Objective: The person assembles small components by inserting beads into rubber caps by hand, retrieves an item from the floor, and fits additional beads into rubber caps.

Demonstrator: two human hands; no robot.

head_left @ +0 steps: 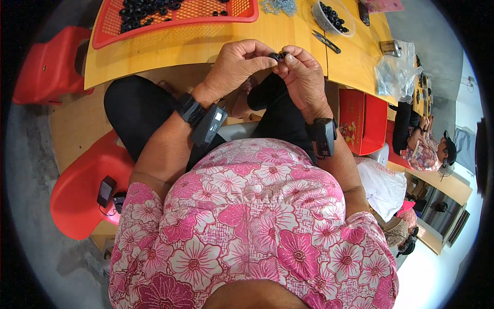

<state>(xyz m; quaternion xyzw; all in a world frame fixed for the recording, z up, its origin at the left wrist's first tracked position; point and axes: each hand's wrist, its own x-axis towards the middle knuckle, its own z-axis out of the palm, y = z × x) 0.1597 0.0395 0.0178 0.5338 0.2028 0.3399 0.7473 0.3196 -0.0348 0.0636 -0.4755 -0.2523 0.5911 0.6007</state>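
Note:
Both my hands meet above the near edge of the yellow table (180,59). Between thumb and fingers my left hand (234,64) pinches a small black ring-shaped part (274,56). My right hand (304,72) pinches a second small black piece (282,55) right against it. Whether the two pieces are joined I cannot tell, as the fingertips cover much of them. Beyond my left hand stands a red plastic basket (177,21) with many similar black parts inside. A clear bowl (318,20) to the far right holds more of them.
Thread snips (327,41) lie on the table right of my hands. Small silvery pieces (278,6) are heaped at the back. A metal can (391,48) and a clear plastic bag (396,74) sit farther right. Red stools (54,67) stand at left; another person (427,149) sits at right.

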